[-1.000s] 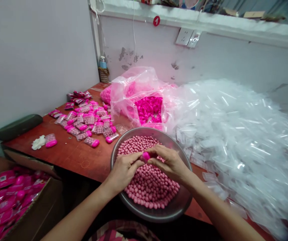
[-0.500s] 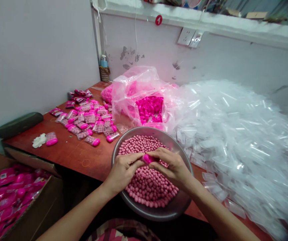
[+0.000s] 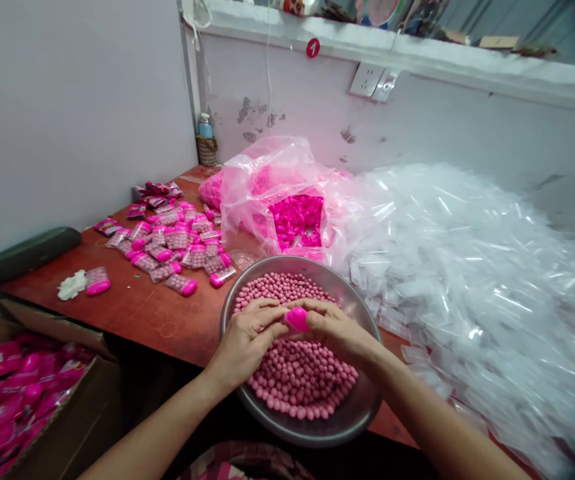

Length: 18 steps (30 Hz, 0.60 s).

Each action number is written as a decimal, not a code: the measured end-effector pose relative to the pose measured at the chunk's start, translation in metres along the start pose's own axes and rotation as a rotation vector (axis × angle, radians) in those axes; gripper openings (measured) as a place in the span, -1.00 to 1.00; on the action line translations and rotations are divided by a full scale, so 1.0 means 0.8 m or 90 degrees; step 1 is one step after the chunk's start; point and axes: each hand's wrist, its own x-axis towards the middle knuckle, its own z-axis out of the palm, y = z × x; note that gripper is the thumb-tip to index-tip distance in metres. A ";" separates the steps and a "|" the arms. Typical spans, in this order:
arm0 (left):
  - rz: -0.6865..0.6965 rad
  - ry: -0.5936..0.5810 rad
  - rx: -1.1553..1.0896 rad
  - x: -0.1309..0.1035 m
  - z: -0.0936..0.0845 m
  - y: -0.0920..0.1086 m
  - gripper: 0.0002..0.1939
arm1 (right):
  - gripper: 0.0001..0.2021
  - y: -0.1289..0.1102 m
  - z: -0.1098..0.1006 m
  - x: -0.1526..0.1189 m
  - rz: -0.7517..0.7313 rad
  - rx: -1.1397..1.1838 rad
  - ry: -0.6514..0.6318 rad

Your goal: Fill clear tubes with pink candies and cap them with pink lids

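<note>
Over a grey metal bowl [image 3: 362, 413] of pink beads [image 3: 300, 383], my left hand [image 3: 247, 340] and my right hand [image 3: 335, 327] meet at a small container with a bright pink cap [image 3: 297, 319]. The fingers of my left hand pinch its left side. My right thumb and fingers close on the cap's right side. Most of the container's body is hidden by my fingers. Behind the bowl, an open clear bag [image 3: 247, 173] holds more pink caps [image 3: 297, 220]. Filled, pink-capped containers [image 3: 177, 237] lie in a pile on the red table [image 3: 132, 307].
A large heap of clear empty containers [image 3: 467, 267] covers the right side. At the lower left stands a cardboard box [image 3: 87, 407] of pink packets [image 3: 7, 400]. A dark green case [image 3: 32, 253] and a white crumpled item [image 3: 72, 285] rest at the table's left.
The pink cap now shows its broad face between my hands, and my right fingers have shifted around it. The whole view has moved slightly.
</note>
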 end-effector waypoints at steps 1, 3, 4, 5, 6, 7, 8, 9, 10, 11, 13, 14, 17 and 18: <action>0.000 0.006 0.002 0.000 0.000 -0.001 -0.75 | -0.67 0.000 0.003 0.001 0.028 0.026 -0.029; 0.000 0.006 0.009 0.000 -0.001 -0.002 -0.75 | -0.71 0.003 0.008 0.003 0.052 0.073 -0.054; 0.002 0.004 0.014 0.000 -0.001 -0.002 -0.75 | -0.73 0.004 0.009 0.004 0.054 0.092 -0.053; 0.007 0.001 0.019 0.000 -0.002 -0.002 -0.76 | -0.76 0.006 0.010 0.004 0.054 0.109 -0.049; 0.012 -0.002 0.026 0.000 -0.002 -0.001 -0.76 | -0.78 0.008 0.011 0.005 0.053 0.127 -0.045; 0.016 -0.007 0.034 -0.001 -0.002 0.000 -0.76 | -0.80 0.009 0.012 0.005 0.052 0.146 -0.042; 0.020 -0.011 0.043 -0.001 -0.002 0.001 -0.75 | -0.82 0.011 0.014 0.006 0.053 0.164 -0.040; 0.024 -0.014 0.050 -0.002 -0.002 0.002 -0.75 | -0.83 0.011 0.015 0.007 0.054 0.177 -0.036; 0.026 -0.015 0.055 -0.002 -0.001 0.002 -0.74 | -0.83 0.012 0.017 0.008 0.055 0.186 -0.031; 0.026 -0.012 0.058 -0.003 -0.001 0.003 -0.74 | -0.83 0.012 0.018 0.009 0.056 0.188 -0.026; 0.024 0.000 0.058 -0.002 0.001 0.002 -0.74 | -0.79 0.009 0.020 0.012 0.058 0.169 -0.024; 0.024 0.009 0.055 -0.001 0.000 0.001 -0.74 | -0.76 0.007 0.020 0.014 0.057 0.146 -0.026; 0.010 0.066 0.054 0.014 -0.014 -0.006 -0.72 | -0.68 -0.004 0.015 0.021 0.034 0.058 -0.026; -0.003 0.102 0.059 0.022 -0.024 -0.009 -0.71 | -0.64 -0.009 0.010 0.025 0.017 0.032 -0.018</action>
